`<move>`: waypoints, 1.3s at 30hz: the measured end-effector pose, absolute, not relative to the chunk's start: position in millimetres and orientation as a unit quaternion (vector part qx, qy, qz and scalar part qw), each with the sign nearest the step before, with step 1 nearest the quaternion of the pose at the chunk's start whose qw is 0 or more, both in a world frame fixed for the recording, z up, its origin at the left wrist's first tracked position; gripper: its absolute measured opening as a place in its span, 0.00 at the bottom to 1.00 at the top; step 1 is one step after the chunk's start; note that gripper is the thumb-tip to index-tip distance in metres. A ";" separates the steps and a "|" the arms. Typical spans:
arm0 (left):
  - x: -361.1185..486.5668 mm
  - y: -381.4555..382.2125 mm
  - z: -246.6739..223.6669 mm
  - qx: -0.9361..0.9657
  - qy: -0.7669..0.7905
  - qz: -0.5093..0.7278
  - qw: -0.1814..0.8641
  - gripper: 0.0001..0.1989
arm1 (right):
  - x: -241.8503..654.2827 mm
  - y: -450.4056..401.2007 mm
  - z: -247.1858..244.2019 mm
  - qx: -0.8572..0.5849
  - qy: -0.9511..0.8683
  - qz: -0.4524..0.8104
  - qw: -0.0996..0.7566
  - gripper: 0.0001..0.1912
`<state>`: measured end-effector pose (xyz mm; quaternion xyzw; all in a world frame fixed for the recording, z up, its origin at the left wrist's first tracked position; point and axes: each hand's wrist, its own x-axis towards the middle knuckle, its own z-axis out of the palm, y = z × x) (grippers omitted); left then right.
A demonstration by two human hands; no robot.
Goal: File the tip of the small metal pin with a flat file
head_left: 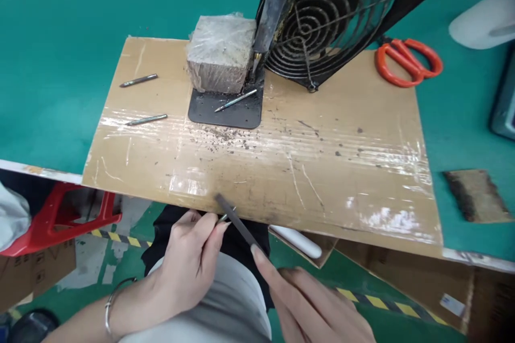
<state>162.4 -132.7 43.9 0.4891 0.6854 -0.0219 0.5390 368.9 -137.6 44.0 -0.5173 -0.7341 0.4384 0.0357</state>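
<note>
At the near edge of the cardboard sheet, my left hand pinches a thin metal tip, most of it hidden by the fingers. My right hand grips a flat dark file, its index finger along the top, and the file crosses the metal tip. Two similar tips lie on the cardboard, an upper one and a lower one. Another tip rests on the black plate, by a plastic-wrapped block. A soldering iron points down beside the block.
A black fan with a wire guard stands behind the cardboard. Orange-handled scissors lie to its right. A brown sponge is at the right, a red stool at the lower left. Dark crumbs dot the cardboard.
</note>
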 end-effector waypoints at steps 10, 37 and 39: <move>164.0 -130.9 42.9 0.516 0.683 -0.024 0.517 0.17 | 365.5 -139.7 41.0 -0.526 -0.725 0.442 0.051 0.22; 161.8 -133.6 45.8 0.458 0.685 -0.022 0.566 0.18 | 357.8 -127.6 31.8 -0.532 -0.721 0.437 0.080 0.15; 161.8 -133.1 45.8 0.458 0.687 -0.028 0.563 0.18 | 352.5 -123.2 28.3 -0.533 -0.725 0.429 0.081 0.15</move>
